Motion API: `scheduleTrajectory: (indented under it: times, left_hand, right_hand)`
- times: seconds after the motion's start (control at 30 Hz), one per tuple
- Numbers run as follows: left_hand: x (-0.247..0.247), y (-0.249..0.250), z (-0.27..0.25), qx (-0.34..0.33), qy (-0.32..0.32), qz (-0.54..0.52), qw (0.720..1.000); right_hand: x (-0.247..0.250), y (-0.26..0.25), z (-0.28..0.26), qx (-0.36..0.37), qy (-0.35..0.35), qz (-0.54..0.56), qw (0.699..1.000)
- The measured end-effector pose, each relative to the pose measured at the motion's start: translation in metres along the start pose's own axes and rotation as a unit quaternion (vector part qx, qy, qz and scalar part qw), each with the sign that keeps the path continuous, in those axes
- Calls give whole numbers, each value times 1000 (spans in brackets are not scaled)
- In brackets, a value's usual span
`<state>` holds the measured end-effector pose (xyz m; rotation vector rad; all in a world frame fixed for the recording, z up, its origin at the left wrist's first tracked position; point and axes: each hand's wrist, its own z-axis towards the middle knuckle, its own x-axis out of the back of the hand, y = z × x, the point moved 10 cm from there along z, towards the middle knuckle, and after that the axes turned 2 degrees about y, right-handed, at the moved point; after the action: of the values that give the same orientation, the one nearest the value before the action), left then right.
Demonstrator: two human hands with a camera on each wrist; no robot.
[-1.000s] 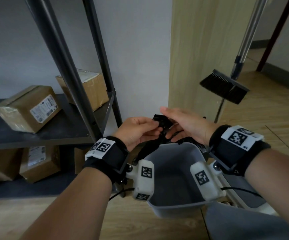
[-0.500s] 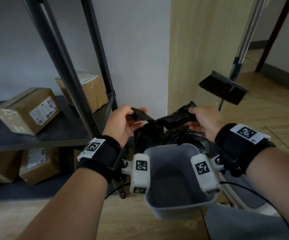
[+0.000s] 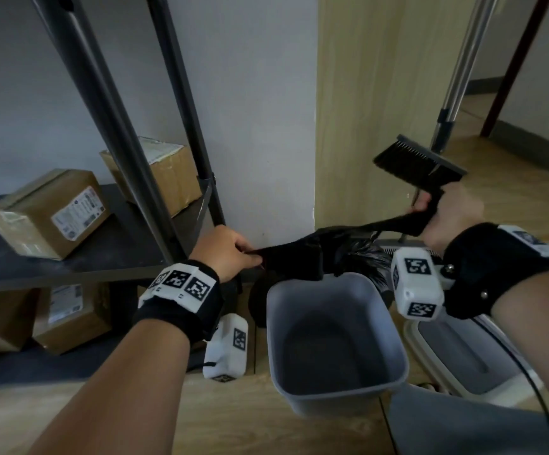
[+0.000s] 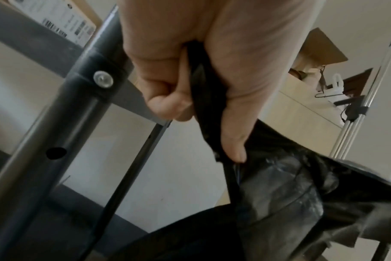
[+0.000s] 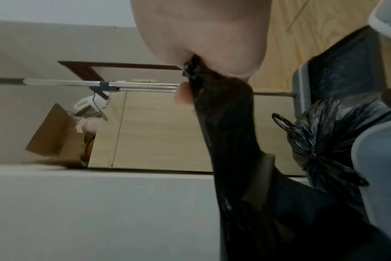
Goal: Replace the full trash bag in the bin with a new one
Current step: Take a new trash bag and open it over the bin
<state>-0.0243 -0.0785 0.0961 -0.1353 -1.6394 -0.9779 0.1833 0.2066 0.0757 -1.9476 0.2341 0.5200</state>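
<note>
An empty grey bin point(image 3: 332, 402) stands on the wood floor below my hands. Above its far rim a new black trash bag point(image 3: 302, 257) is stretched sideways between both hands. My left hand point(image 3: 230, 254) pinches one end near the shelf post, thumb over the plastic point(image 4: 212, 79). My right hand point(image 3: 447, 215) grips the other end, raised at the right; that end point(image 5: 230, 141) runs taut from the fist. A full, knotted black bag point(image 3: 365, 261) sits behind the bin against the wall, and its tied top point(image 5: 324, 141) shows in the right wrist view.
A dark metal shelf point(image 3: 109, 257) with several cardboard boxes point(image 3: 46, 211) stands at the left, its post close to my left hand. A broom point(image 3: 417, 165) leans by the wooden panel behind my right hand. A white-rimmed grey pan point(image 3: 457, 356) lies right of the bin.
My hands were together on the folded bag; they have pulled far apart, left toward the shelf, right up toward the broom, and the bag is now drawn out long.
</note>
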Motion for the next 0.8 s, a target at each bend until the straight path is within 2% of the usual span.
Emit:
scheduleTrajectory:
  times: [0.07,0.1,0.13,0.17,0.2,0.27,0.3,0.33,0.37,0.47,0.5,0.57,0.67,0.8]
  left_hand:
    - [10,3,1,5,54,-92,994]
    - [14,2,2,19,73,-158,984]
    - [16,1,2,36,83,-223,971]
    - [17,2,2,50,85,-285,954]
    - [18,3,2,62,85,-346,932]
    - [20,9,3,73,86,-466,878]
    - [23,13,2,71,91,-499,859]
    - [26,16,2,65,103,-506,854]
    - [30,18,4,59,121,-491,861]
    - [35,30,3,34,142,-418,897]
    - [33,34,2,28,137,-402,905]
    - [30,38,1,23,133,-390,911]
    - [31,33,1,28,142,-398,906]
    - [35,19,2,45,153,-387,908]
  right_hand:
    - [-9,-6,-8,39,-29,-120,992]
    - [-18,-13,-15,85,-60,-198,975]
    - [-29,-18,-25,139,-95,-291,942]
    - [-41,-20,-32,196,-130,-394,888]
    - [-52,-17,-42,243,-166,-488,821]
    - [-66,-1,-58,277,-226,-625,694]
    - [-70,6,-64,271,-251,-658,657]
    - [-74,11,-70,255,-277,-670,639]
    - [-79,14,-78,239,-304,-668,636]
    - [-96,14,-109,193,-387,-595,678]
    - [-101,18,-119,183,-415,-577,680]
    - [-108,29,-132,187,-447,-583,653]
    - [-113,37,-135,219,-434,-615,620]
    - [-104,51,-137,130,-476,-600,630]
